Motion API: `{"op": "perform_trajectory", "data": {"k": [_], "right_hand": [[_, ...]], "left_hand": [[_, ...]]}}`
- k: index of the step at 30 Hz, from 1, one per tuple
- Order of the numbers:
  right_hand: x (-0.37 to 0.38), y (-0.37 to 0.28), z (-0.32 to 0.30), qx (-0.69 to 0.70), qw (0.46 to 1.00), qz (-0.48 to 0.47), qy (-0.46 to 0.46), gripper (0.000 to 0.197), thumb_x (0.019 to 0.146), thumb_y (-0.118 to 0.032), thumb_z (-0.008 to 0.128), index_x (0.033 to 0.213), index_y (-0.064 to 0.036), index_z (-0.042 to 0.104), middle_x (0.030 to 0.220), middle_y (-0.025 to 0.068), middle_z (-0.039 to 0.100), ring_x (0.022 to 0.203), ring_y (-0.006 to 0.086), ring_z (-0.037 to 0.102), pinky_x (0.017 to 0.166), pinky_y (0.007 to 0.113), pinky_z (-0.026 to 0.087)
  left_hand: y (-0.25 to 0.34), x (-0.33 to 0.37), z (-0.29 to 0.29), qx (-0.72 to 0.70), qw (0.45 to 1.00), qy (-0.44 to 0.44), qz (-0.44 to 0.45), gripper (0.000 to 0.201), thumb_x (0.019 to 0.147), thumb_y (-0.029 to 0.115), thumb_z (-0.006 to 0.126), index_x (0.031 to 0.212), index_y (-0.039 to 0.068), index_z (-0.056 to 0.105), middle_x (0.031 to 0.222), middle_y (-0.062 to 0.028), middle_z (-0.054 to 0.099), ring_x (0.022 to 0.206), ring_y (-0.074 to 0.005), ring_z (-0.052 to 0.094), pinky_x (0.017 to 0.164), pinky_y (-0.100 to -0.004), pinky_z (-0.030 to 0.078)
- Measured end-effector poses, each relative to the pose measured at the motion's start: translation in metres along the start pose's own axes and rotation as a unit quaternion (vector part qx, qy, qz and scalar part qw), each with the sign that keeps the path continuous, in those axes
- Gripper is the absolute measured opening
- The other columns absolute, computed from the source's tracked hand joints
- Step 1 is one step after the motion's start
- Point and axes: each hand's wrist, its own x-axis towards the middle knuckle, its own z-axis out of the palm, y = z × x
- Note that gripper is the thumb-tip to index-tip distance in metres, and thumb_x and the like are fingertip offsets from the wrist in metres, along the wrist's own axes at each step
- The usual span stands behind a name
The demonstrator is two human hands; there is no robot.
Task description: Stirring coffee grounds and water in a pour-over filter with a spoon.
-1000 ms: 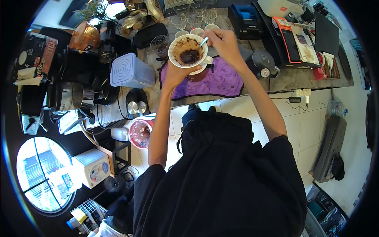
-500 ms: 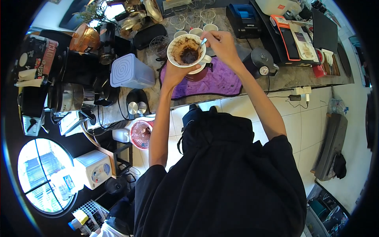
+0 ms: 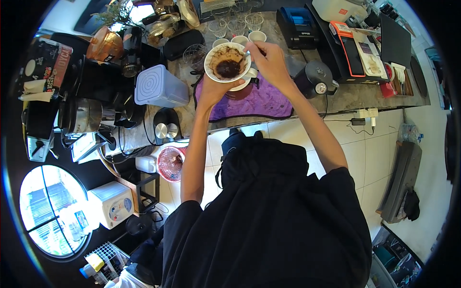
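Note:
My left hand (image 3: 214,91) is closed around a white coffee dripper (image 3: 252,73), supporting it from below. Wet coffee grounds (image 3: 227,68) lie dark at its bottom, and brown grounds cling to the inner walls. Pinched in my right hand (image 3: 270,57) is a small metal spoon (image 3: 246,55) that dips inside the rim; its lower end is hard to make out. Under the dripper, a dark reddish vessel (image 3: 239,92) with a black handle shows partly above a purple cloth (image 3: 273,98) on the counter.
Beyond the dripper stand white cups (image 3: 257,36) and several clear glasses (image 3: 217,28). A black kettle (image 3: 314,77) is at the right, a lidded pale plastic container (image 3: 161,86) at the left. A blue-black printer (image 3: 297,26) sits farther back. Below the counter is a red basket (image 3: 169,164).
The right hand and spoon have shifted slightly, the spoon sitting lower in the dripper. The grounds at the bottom look wider and smoother. My left hand keeps its hold.

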Motion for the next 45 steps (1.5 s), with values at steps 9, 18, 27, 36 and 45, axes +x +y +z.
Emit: {"op": "perform_trajectory", "data": {"k": [9,18,27,36,45], "right_hand": [[0.008,-0.018,-0.006,0.119,0.993,0.02,0.01,0.03,0.099,-0.025,0.058,0.091,-0.0001,0.074,0.066,-0.0004,0.059,0.064,0.0046,0.051,0.058,0.023,0.038],[-0.008,-0.028,0.0,-0.009,1.0,0.022,0.002,0.03,0.097,-0.024,0.059,0.09,0.0026,0.071,0.064,0.0051,0.062,0.062,0.0078,0.057,0.057,0.027,0.042],[-0.022,-0.039,0.005,0.008,0.987,0.106,0.118,0.023,0.097,-0.019,0.06,0.092,0.001,0.071,0.067,0.0088,0.062,0.058,0.015,0.054,0.055,0.03,0.041],[-0.048,-0.064,0.024,0.011,0.967,0.177,0.186,0.021,0.095,-0.015,0.061,0.09,0.004,0.068,0.078,0.0165,0.066,0.07,0.0258,0.065,0.063,0.036,0.048],[-0.06,-0.063,0.023,-0.099,0.967,0.128,0.197,0.016,0.095,-0.013,0.061,0.094,-0.0007,0.071,0.082,0.013,0.067,0.077,0.0283,0.063,0.073,0.037,0.046]], "left_hand": [[0.001,-0.003,0.001,-0.027,0.999,0.017,0.003,0.079,0.062,0.003,0.092,0.129,0.001,0.051,0.123,-0.0069,0.062,0.112,-0.0171,0.06,0.099,-0.0315,0.049],[0.001,-0.005,0.005,0.024,0.999,0.03,-0.012,0.073,0.064,0.007,0.091,0.126,0.001,0.055,0.119,-0.007,0.065,0.108,-0.0154,0.062,0.096,-0.0309,0.049],[-0.01,-0.004,0.004,0.011,0.997,0.073,0.025,0.067,0.066,0.004,0.087,0.125,-0.002,0.056,0.117,-0.0105,0.066,0.108,-0.0192,0.063,0.096,-0.0338,0.049],[-0.038,-0.02,0.007,0.052,0.994,0.088,-0.029,0.07,0.073,-0.001,0.082,0.135,-0.002,0.049,0.129,-0.0127,0.058,0.12,-0.0233,0.055,0.106,-0.037,0.042],[-0.047,-0.026,0.005,0.047,0.997,0.058,0.021,0.08,0.075,-0.003,0.079,0.142,-0.001,0.035,0.137,-0.0146,0.05,0.123,-0.0244,0.053,0.106,-0.0389,0.043]]}}
